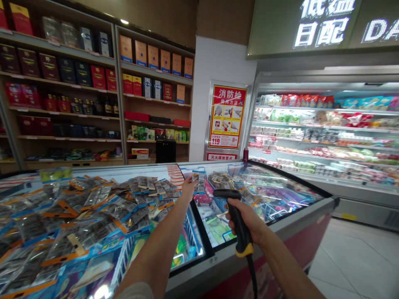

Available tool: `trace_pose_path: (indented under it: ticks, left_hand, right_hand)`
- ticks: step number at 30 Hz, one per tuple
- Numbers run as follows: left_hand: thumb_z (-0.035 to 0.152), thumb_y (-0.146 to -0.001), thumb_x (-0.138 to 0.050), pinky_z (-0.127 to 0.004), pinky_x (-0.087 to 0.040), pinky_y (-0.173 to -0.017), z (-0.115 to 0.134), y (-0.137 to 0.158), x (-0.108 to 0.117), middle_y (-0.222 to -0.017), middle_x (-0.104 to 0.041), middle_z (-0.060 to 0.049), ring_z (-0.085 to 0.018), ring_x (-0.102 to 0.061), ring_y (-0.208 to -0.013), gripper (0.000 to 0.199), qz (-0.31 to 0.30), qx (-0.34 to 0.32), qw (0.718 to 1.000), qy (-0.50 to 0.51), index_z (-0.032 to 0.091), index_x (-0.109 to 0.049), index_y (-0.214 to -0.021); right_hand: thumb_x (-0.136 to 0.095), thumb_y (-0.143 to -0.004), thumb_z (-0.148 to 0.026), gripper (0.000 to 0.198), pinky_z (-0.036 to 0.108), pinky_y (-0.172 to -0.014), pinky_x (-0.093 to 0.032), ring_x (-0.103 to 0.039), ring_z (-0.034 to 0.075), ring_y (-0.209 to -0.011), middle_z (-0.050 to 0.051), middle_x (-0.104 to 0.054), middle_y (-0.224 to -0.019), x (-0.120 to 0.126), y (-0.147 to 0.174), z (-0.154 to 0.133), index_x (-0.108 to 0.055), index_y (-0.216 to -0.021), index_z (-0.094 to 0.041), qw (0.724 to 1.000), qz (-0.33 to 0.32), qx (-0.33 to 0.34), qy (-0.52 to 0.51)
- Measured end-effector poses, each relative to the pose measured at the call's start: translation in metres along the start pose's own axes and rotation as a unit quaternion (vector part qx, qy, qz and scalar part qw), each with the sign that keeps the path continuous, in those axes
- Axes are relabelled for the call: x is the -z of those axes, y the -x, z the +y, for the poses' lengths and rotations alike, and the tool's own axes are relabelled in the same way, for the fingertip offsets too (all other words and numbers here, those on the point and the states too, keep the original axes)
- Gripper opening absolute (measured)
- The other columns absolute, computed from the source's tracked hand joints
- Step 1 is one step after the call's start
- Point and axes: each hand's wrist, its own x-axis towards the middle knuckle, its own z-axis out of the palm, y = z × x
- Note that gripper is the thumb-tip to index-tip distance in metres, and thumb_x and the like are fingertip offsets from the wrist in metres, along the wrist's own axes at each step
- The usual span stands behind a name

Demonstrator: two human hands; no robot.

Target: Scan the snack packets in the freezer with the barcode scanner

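Observation:
My right hand (246, 218) is wrapped round the handle of a black barcode scanner (241, 228) with yellow trim, its head turned to the left and its cable hanging down. Stretched far forward over the freezer's glass top, my left hand (188, 187) pinches the left edge of a small flat packet (198, 182) with a blue border. More packets (221, 180) lie on the glass just beyond the scanner. A big heap of dark-filled clear packets (102, 203) with orange and blue strips covers the left part of the top.
The chest freezer (218, 249) runs across in front of me, with bagged goods and wire baskets under its glass. A dark red can (245, 155) stands at its back corner. Behind are shelves of boxes (152, 56), a red fire-hydrant sign (229, 116) and an open chiller (324, 137).

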Motion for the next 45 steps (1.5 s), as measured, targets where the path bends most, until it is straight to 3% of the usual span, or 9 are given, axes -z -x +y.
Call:
trace_pose_path:
  ticks: [8,12,17,21,26,29,32,39,45]
  left_hand:
    - [0.017,-0.058,-0.058,-0.021,-0.043,-0.06,0.003,0.002,-0.002,-0.072,-0.063,-0.002,-0.011,-0.057,-0.063,0.031,0.013,-0.012,0.999,-0.037,0.013,-0.059,-0.089]
    - [0.019,-0.063,-0.055,-0.023,-0.043,-0.059,0.013,-0.004,0.016,-0.077,-0.064,-0.005,-0.015,-0.059,-0.068,0.028,0.076,-0.031,0.981,-0.179,0.014,-0.06,-0.09]
    - [0.021,-0.068,-0.051,-0.03,-0.043,-0.066,0.049,-0.016,0.074,-0.089,-0.063,-0.012,-0.024,-0.058,-0.082,0.035,0.167,-0.043,0.903,-0.392,0.014,-0.055,-0.102]
    - [0.026,-0.072,-0.044,-0.037,-0.042,-0.068,0.082,-0.017,0.122,-0.094,-0.061,-0.013,-0.029,-0.056,-0.087,0.039,0.221,-0.04,0.806,-0.547,0.019,-0.051,-0.109]
    - [0.024,-0.071,-0.042,-0.04,-0.041,-0.074,0.099,-0.015,0.142,-0.109,-0.052,-0.015,-0.031,-0.048,-0.098,0.043,0.265,-0.061,0.723,-0.635,0.018,-0.048,-0.113]
    - [0.02,-0.072,-0.039,-0.042,-0.038,-0.079,0.094,-0.015,0.123,-0.116,-0.046,-0.013,-0.03,-0.041,-0.103,0.039,0.291,-0.106,0.667,-0.677,0.019,-0.05,-0.109]
    - [0.019,-0.072,-0.04,-0.042,-0.035,-0.082,0.079,-0.013,0.081,-0.121,-0.041,-0.01,-0.028,-0.038,-0.105,0.04,0.24,-0.173,0.664,-0.687,0.02,-0.048,-0.111]
    - [0.019,-0.076,-0.04,-0.037,-0.032,-0.089,0.009,0.006,-0.062,-0.125,-0.039,-0.009,-0.025,-0.036,-0.112,0.04,-0.023,-0.233,0.729,-0.643,0.02,-0.045,-0.116]
    - [0.02,-0.077,-0.039,-0.037,-0.028,-0.094,-0.06,0.016,-0.128,-0.13,-0.036,-0.008,-0.022,-0.031,-0.119,0.043,-0.26,-0.21,0.71,-0.62,0.019,-0.04,-0.12]
  right_hand:
    - [-0.051,-0.07,-0.04,0.023,0.02,-0.03,-0.038,-0.046,0.008,-0.035,-0.004,-0.05,-0.048,0.0,-0.003,-0.002,-0.049,-0.071,-0.017,1.0,0.006,0.007,0.005]
    - [-0.051,-0.071,-0.04,0.022,0.02,-0.03,-0.037,-0.045,0.008,-0.034,-0.005,-0.05,-0.046,0.011,-0.011,-0.005,-0.048,-0.071,-0.018,0.999,0.045,0.023,0.002]
    - [-0.052,-0.069,-0.037,0.019,0.02,-0.031,-0.037,-0.045,0.009,-0.034,-0.005,-0.05,-0.045,0.037,-0.028,-0.009,-0.048,-0.07,-0.018,0.992,0.112,0.063,-0.011]
    - [-0.055,-0.068,-0.036,0.02,0.021,-0.031,-0.038,-0.045,0.009,-0.034,-0.004,-0.049,-0.044,0.064,-0.042,-0.011,-0.047,-0.066,-0.018,0.984,0.15,0.087,-0.037]
    - [-0.055,-0.067,-0.035,0.02,0.021,-0.032,-0.038,-0.045,0.009,-0.034,-0.004,-0.049,-0.043,0.091,-0.052,-0.01,-0.047,-0.066,-0.017,0.979,0.173,0.093,-0.058]
    - [-0.056,-0.067,-0.035,0.02,0.02,-0.031,-0.037,-0.045,0.009,-0.034,-0.004,-0.049,-0.044,0.104,-0.054,-0.007,-0.048,-0.066,-0.017,0.978,0.18,0.086,-0.066]
    - [-0.055,-0.067,-0.035,0.019,0.021,-0.031,-0.038,-0.045,0.008,-0.034,-0.004,-0.049,-0.044,0.114,-0.056,-0.005,-0.048,-0.066,-0.017,0.975,0.191,0.082,-0.076]
    - [-0.056,-0.067,-0.036,0.021,0.021,-0.031,-0.038,-0.044,0.008,-0.034,-0.004,-0.049,-0.045,0.136,-0.061,-0.005,-0.048,-0.064,-0.017,0.971,0.211,0.085,-0.071]
    - [-0.056,-0.067,-0.034,0.018,0.021,-0.032,-0.039,-0.045,0.008,-0.035,-0.004,-0.049,-0.045,0.148,-0.064,-0.009,-0.049,-0.066,-0.018,0.97,0.214,0.081,-0.087]
